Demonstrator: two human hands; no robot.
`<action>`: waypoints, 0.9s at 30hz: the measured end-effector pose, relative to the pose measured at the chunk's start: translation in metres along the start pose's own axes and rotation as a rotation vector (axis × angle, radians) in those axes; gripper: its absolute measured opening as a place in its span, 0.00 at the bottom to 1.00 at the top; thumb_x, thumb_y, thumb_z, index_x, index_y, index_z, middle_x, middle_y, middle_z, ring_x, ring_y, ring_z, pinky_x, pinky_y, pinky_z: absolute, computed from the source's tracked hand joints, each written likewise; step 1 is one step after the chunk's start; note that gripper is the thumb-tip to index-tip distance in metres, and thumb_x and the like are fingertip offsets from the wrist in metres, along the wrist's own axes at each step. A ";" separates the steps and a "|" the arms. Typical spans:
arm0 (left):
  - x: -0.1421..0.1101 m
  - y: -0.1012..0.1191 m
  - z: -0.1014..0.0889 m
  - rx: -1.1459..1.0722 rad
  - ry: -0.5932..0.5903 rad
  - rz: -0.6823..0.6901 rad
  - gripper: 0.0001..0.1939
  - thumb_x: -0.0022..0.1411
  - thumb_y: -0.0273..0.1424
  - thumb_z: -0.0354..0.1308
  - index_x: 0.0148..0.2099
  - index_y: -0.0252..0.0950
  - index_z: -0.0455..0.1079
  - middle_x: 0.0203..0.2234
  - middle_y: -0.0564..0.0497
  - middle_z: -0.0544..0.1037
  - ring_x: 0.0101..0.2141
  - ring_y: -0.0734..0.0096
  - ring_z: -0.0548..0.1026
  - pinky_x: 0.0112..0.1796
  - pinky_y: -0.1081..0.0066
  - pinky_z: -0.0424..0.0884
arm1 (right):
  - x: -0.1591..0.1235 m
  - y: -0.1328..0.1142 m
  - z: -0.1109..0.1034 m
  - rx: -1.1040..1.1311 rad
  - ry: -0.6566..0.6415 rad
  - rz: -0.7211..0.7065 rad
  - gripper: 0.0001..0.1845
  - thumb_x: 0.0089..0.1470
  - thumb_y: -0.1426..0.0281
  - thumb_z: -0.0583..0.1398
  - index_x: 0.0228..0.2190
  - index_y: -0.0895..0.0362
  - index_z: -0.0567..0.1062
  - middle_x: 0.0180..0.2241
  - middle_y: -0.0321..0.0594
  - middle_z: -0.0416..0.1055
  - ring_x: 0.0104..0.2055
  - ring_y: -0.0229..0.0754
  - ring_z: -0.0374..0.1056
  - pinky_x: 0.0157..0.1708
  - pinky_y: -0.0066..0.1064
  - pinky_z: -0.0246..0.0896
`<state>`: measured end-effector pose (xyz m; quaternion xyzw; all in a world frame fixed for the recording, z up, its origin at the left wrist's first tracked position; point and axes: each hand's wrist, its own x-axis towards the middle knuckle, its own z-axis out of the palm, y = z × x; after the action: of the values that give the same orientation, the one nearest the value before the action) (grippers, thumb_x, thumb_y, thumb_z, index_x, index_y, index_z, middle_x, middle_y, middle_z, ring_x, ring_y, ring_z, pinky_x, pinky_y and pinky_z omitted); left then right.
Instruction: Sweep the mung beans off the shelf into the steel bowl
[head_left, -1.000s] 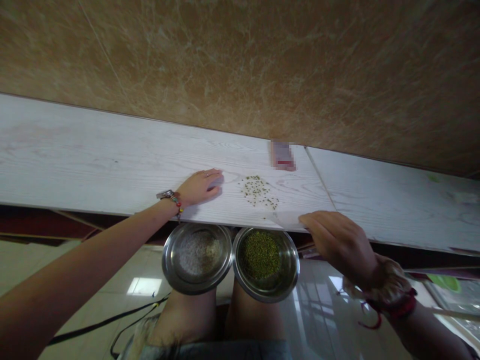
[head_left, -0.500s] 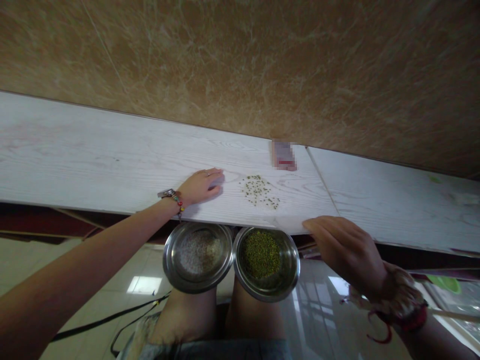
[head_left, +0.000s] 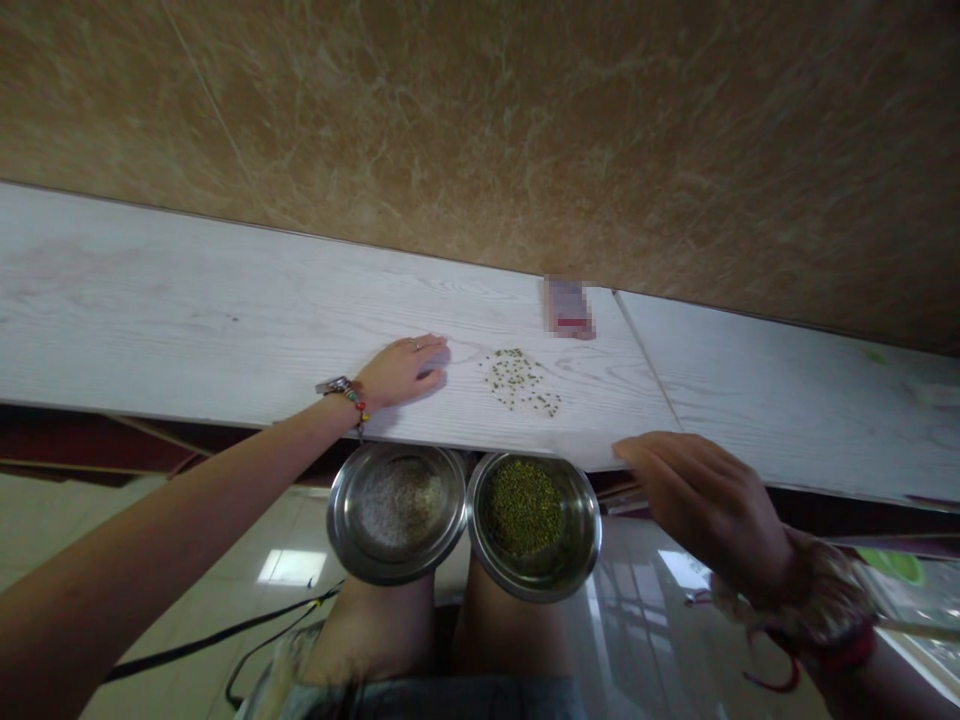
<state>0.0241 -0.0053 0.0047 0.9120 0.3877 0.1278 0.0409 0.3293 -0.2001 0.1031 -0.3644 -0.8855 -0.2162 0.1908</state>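
Note:
My left hand [head_left: 407,373] lies on the white wood-grain counter [head_left: 225,320], fingers stretched out and holding nothing. Just right of its fingertips, green mung beans and pale grains [head_left: 517,380] are scattered in a loose patch. At the counter's front edge is my right hand [head_left: 697,490], back upward, with its fingers pressed together. Its fingertips and anything in them are hidden. Below the edge, over my legs, two steel bowls stand side by side. The left bowl [head_left: 341,550] holds white rice-like grains [head_left: 397,505]; the right bowl [head_left: 574,570] holds green mung beans [head_left: 525,505].
A small blurred-out packet-like item [head_left: 568,308] lies at the back of the counter, near a panel seam. Behind rises a brown marbled wall [head_left: 480,130]. Black straps [head_left: 225,630] hang at lower left, and something light green [head_left: 889,565] shows at far right.
My right hand has shifted slightly to the right along the counter edge. My left hand, the bowls and the scattered beans stay in place.

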 end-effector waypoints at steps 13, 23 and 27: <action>-0.001 0.001 -0.001 -0.019 0.005 -0.008 0.23 0.62 0.37 0.43 0.56 0.36 0.66 0.58 0.45 0.67 0.59 0.59 0.63 0.58 0.58 0.60 | -0.013 0.028 0.028 -0.209 -0.016 0.105 0.12 0.56 0.81 0.52 0.34 0.60 0.74 0.27 0.42 0.75 0.29 0.42 0.67 0.31 0.33 0.61; 0.000 0.001 -0.001 -0.013 -0.013 -0.004 0.23 0.63 0.37 0.43 0.56 0.33 0.66 0.59 0.43 0.67 0.59 0.59 0.63 0.59 0.59 0.59 | -0.009 0.016 0.016 -0.115 -0.003 0.043 0.11 0.54 0.84 0.52 0.35 0.62 0.72 0.28 0.43 0.75 0.29 0.41 0.68 0.29 0.32 0.63; 0.000 0.000 -0.001 -0.019 0.001 -0.003 0.23 0.62 0.37 0.44 0.56 0.36 0.65 0.58 0.46 0.68 0.59 0.60 0.63 0.58 0.58 0.60 | -0.011 0.012 0.008 -0.087 0.014 0.026 0.13 0.54 0.84 0.52 0.37 0.60 0.71 0.28 0.41 0.75 0.30 0.40 0.69 0.31 0.31 0.65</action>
<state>0.0242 -0.0057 0.0055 0.9109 0.3878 0.1320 0.0495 0.3440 -0.1946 0.0938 -0.3825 -0.8690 -0.2546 0.1835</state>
